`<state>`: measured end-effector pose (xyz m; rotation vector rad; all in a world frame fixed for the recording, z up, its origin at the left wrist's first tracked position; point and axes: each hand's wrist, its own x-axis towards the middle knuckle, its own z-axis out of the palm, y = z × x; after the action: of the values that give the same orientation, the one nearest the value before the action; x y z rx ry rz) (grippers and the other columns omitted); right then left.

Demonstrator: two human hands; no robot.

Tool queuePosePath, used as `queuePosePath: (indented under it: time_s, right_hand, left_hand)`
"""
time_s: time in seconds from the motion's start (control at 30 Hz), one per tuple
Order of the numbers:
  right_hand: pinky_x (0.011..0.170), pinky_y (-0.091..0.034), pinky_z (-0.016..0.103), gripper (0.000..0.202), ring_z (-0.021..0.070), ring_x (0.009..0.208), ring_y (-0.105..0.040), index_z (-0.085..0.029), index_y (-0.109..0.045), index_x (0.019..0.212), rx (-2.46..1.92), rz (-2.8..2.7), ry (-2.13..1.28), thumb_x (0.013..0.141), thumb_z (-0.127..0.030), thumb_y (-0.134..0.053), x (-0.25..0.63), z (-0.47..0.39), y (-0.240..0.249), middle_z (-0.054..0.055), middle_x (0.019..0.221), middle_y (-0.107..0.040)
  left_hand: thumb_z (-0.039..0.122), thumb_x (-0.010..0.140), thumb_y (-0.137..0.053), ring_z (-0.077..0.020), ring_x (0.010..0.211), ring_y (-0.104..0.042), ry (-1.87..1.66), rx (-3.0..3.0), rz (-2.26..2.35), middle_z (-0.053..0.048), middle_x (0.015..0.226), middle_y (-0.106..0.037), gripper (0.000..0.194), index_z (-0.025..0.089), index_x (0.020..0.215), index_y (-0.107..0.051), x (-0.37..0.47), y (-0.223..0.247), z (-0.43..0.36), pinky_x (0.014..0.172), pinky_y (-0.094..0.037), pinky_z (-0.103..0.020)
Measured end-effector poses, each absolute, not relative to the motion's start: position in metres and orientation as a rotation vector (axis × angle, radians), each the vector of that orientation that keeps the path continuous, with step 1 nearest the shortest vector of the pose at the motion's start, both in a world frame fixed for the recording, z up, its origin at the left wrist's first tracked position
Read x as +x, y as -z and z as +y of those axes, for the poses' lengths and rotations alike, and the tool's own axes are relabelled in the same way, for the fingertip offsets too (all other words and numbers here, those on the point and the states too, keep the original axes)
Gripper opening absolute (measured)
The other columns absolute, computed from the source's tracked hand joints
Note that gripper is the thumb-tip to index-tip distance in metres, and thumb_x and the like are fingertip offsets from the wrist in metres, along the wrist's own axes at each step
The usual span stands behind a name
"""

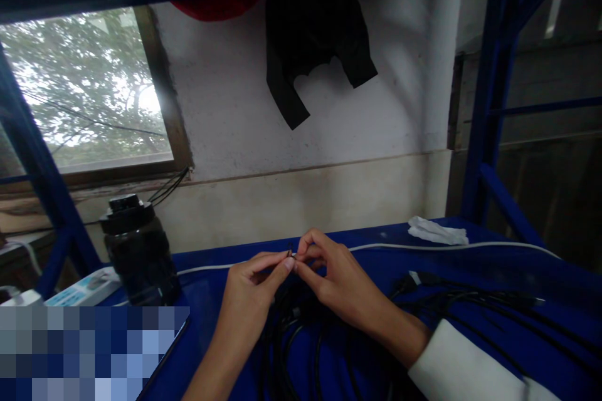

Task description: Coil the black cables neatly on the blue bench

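Note:
My left hand (256, 282) and my right hand (332, 269) meet fingertip to fingertip above the blue table. Both are closed in a pinch around a small, thin dark item (290, 253) that is too small to make out. Under and beside my hands lies a coil of black cables (282, 338). More black cables (470, 297) with plugs spread to the right of my right hand. A white cable (385, 245) runs across the table behind my hands.
A dark bottle (141, 257) stands at the left, beside a white power strip (89, 285). Crumpled white tissue (437, 231) lies at the back right of the blue table (376, 263). Blue metal posts (489, 88) frame both sides. Dark clothing (315, 25) hangs ahead.

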<state>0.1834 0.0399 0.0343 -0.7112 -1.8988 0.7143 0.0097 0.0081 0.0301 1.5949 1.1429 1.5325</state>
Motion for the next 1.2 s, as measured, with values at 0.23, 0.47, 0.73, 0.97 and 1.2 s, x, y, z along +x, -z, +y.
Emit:
queuePosePath:
  time_s: [0.23,0.47,0.73,0.97,1.2]
  right_hand:
    - [0.067,-0.046,0.028,0.013,0.0178,0.075,-0.068,-0.023,-0.055,0.093,-0.706,-1.912,-0.71,0.096,-0.016,-0.065,0.183,0.037,-0.035,-0.001,0.084,-0.075]
    - [0.063,-0.043,0.027,0.015,0.0158,0.069,-0.065,-0.023,-0.056,0.093,-0.717,-1.948,-0.684,0.094,-0.013,-0.066,0.183,0.036,-0.037,-0.002,0.084,-0.076]
    - [0.066,-0.044,0.027,0.013,0.0156,0.069,-0.067,-0.022,-0.059,0.093,-0.74,-1.986,-0.653,0.095,-0.014,-0.068,0.183,0.034,-0.038,-0.003,0.082,-0.076]
    - [0.072,-0.046,0.029,0.011,0.0162,0.072,-0.069,-0.022,-0.061,0.091,-0.787,-2.005,-0.646,0.096,-0.014,-0.067,0.183,0.031,-0.04,-0.003,0.081,-0.076]
    - [0.067,-0.044,0.028,0.011,0.0161,0.074,-0.07,-0.022,-0.061,0.092,-0.767,-2.019,-0.651,0.095,-0.012,-0.064,0.185,0.03,-0.04,-0.002,0.084,-0.077]
  left_hand:
    - [0.037,0.079,-0.084,-0.0265,0.103,-0.076,-1.529,1.513,1.188,-0.007,0.105,-0.083,0.022,0.025,0.097,-0.086,0.008,-0.03,0.008,0.096,-0.057,-0.036]
    - [0.035,0.07,-0.089,-0.0249,0.093,-0.078,-1.544,1.405,1.187,-0.008,0.096,-0.084,0.026,0.02,0.091,-0.085,0.008,-0.031,0.008,0.09,-0.06,-0.035]
    - [0.036,0.069,-0.089,-0.0234,0.085,-0.077,-1.582,1.405,1.215,-0.008,0.089,-0.082,0.029,0.017,0.089,-0.08,0.003,-0.031,0.012,0.084,-0.06,-0.034]
    - [0.036,0.073,-0.077,-0.0269,0.081,-0.073,-1.44,1.68,1.7,-0.003,0.077,-0.074,0.054,0.013,0.122,-0.067,-0.022,-0.02,0.02,0.082,-0.053,-0.04]
    - [0.025,0.078,-0.069,-0.0284,0.087,-0.073,-1.174,1.82,1.942,-0.006,0.083,-0.076,0.034,0.016,0.11,-0.073,-0.025,-0.011,0.019,0.083,-0.051,-0.038]
